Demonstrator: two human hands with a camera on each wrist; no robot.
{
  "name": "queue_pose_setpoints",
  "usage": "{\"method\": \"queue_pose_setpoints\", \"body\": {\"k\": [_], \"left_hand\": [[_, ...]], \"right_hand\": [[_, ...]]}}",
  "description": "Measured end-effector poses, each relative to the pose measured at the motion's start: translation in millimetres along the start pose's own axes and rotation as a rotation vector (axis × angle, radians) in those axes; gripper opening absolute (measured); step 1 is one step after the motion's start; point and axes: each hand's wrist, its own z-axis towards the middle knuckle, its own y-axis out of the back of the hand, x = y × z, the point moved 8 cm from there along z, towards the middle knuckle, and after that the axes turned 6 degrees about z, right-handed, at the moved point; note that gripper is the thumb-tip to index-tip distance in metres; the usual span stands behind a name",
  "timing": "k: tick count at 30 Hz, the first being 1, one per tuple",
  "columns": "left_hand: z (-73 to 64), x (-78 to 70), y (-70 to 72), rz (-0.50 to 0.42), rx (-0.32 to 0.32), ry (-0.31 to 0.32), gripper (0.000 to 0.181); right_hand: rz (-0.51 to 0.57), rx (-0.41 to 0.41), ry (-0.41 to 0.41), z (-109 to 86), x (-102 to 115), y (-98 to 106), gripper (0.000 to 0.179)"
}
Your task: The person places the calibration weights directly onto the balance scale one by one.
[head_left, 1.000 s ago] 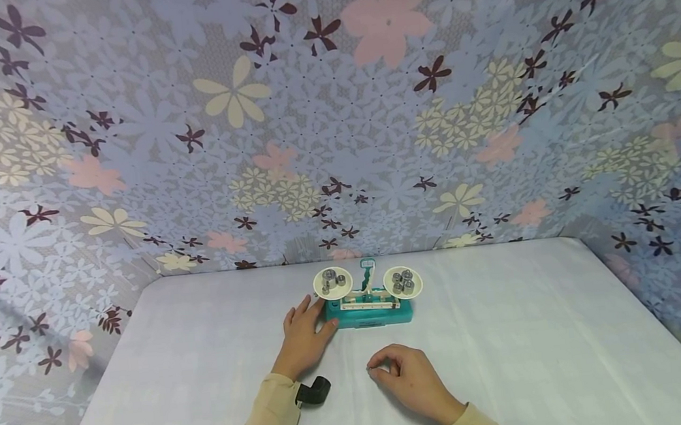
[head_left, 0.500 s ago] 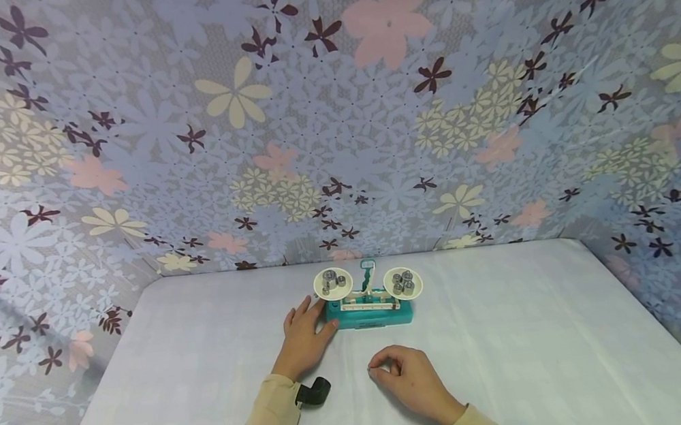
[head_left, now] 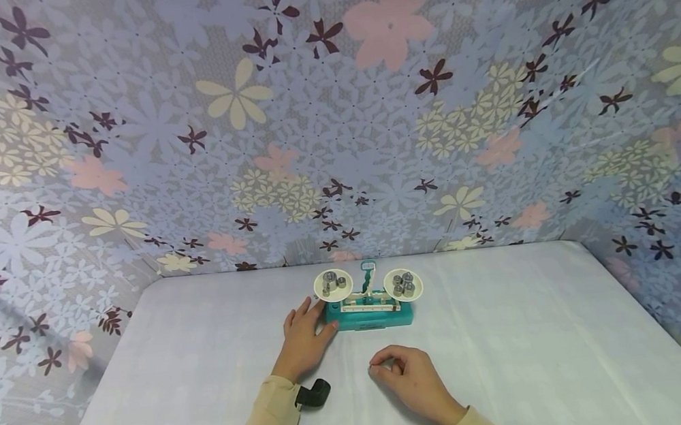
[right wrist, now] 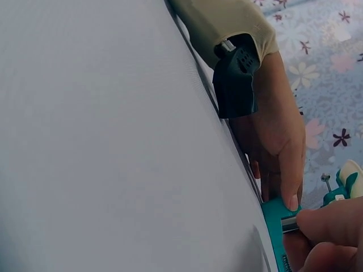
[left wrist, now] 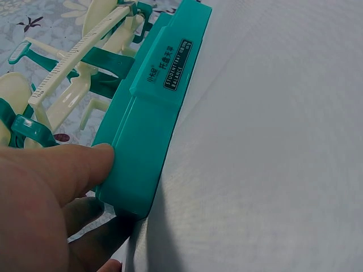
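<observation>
A teal tray balance point(head_left: 368, 318) with two cream pans stands at the back middle of the table. My left hand point(head_left: 304, 342) grips the left end of its base. In the left wrist view the thumb point(left wrist: 91, 164) lies on the base and the other fingers are partly hidden behind its end. Metal weights point(head_left: 330, 278) of different sizes sit in the left pan point(head_left: 319, 295); several more weights point(head_left: 408, 278) fill the right pan point(head_left: 417, 289), which looks slightly lower. Nearer the front, my right hand point(head_left: 415, 380) pinches a small silver metal piece point(right wrist: 289, 224), mostly covered by finger and thumb.
White cloth point(head_left: 544, 343) covers the table. Floral-patterned fabric point(head_left: 333, 138) rises right behind the balance and along both sides. A black camera mount point(head_left: 313, 394) sticks out from the left wrist.
Both hands keep their places, the left at the balance base and the right in front with its pinch. The view has shifted very slightly.
</observation>
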Motion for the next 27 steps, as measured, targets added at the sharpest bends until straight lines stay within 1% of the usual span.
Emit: {"method": "queue_pose_setpoints", "body": {"k": [9, 27], "left_hand": [[0.4, 0.2, -0.7, 0.000, -0.004, -0.012, 0.058], [-0.1, -0.6, -0.3, 0.001, -0.006, -0.011, 0.058]], "right_hand": [[0.028, -0.024, -0.005, -0.9, 4.5, 3.1, 0.005], [0.018, -0.037, 0.023, 1.0, 16.1, 5.9, 0.006]]}}
